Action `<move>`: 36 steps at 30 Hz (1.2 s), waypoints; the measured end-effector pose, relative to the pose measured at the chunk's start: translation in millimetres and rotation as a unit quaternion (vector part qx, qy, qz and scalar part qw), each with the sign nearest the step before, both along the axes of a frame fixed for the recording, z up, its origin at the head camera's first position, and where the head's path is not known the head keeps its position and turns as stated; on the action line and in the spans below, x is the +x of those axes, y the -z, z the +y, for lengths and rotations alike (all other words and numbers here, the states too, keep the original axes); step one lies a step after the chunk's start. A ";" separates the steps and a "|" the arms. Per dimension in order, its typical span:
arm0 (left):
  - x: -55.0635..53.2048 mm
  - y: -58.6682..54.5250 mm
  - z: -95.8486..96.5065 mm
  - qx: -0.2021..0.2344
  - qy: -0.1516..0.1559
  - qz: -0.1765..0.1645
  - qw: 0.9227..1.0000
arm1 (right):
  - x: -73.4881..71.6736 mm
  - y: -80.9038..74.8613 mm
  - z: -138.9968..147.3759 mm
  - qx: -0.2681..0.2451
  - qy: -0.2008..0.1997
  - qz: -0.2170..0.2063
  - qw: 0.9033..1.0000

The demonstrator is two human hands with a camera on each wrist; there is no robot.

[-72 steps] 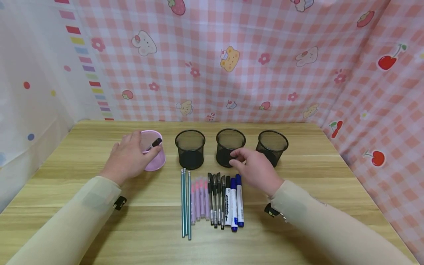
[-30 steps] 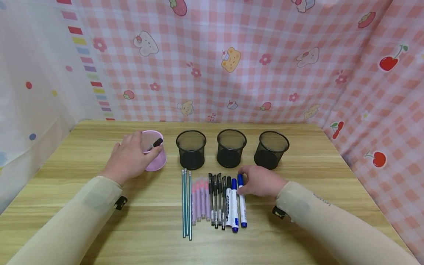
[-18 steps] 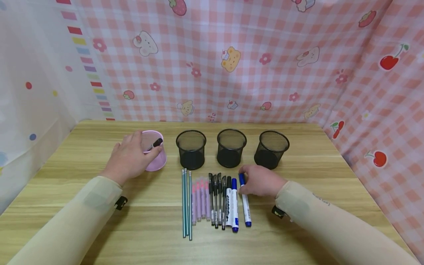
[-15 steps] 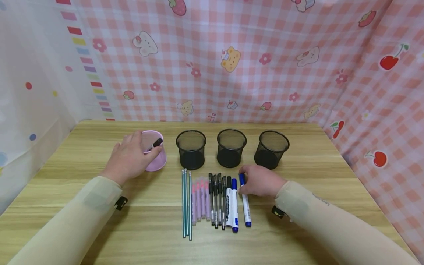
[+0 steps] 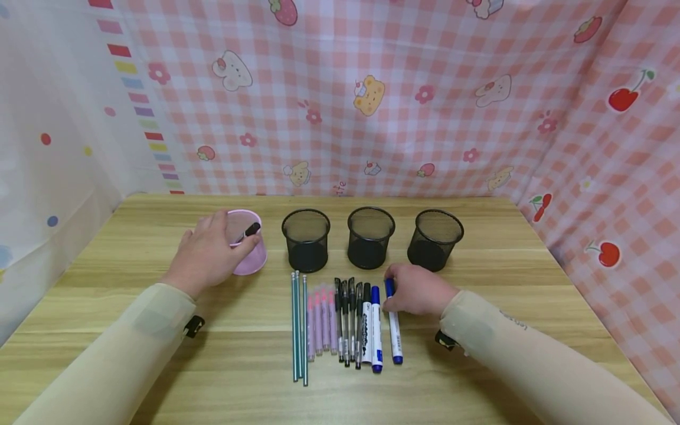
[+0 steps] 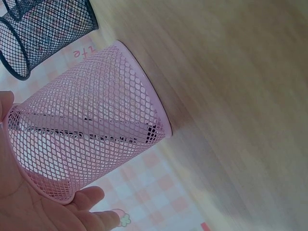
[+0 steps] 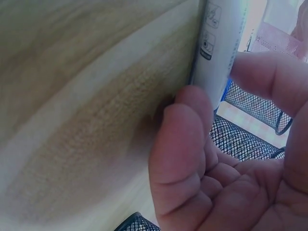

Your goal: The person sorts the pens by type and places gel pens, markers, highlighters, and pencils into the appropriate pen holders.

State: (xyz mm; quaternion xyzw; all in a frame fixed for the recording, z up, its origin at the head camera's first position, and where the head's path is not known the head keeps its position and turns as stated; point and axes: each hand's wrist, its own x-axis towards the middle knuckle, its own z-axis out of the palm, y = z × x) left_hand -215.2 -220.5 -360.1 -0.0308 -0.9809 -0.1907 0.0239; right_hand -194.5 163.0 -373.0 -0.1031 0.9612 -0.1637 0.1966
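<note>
My left hand (image 5: 204, 254) grips the rim of a pink mesh pen cup (image 5: 255, 257) standing at the left of the table; the left wrist view shows thumb and fingers on either side of the rim. A black-capped pen (image 5: 252, 229) leans inside that cup. With thumb and fingertips, my right hand (image 5: 422, 289) pinches a blue whiteboard marker (image 5: 395, 336) near its upper cap, which the fingers partly cover. This marker lies slightly apart from a row holding another blue marker (image 5: 376, 330), a black marker (image 5: 366, 324), several black gel pens (image 5: 345, 321), pink pens (image 5: 319, 321) and green pencils (image 5: 296, 336).
Behind the row, three black mesh pen cups stand upright: a left one (image 5: 307, 255), a middle one (image 5: 368, 254) and a right one (image 5: 429, 254), just beyond my right hand. Patterned cloth (image 5: 329, 130) hangs along the table's back edge and both sides.
My right hand has come down from before the middle black cup to the outermost blue marker and shifted it slightly right, away from the row. The left hand stays on the pink cup.
</note>
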 end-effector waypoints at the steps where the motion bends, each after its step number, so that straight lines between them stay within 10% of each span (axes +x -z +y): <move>1: 0.0 0.0 0.0 0.000 0.000 0.000 1.000 | 0.2 -0.2 0.0 -0.001 0.001 -0.001 1.000; 36: -0.8 0.5 -0.1 0.004 -0.004 -0.007 1.000 | 3.3 -9.1 6.0 -0.149 0.044 0.010 0.988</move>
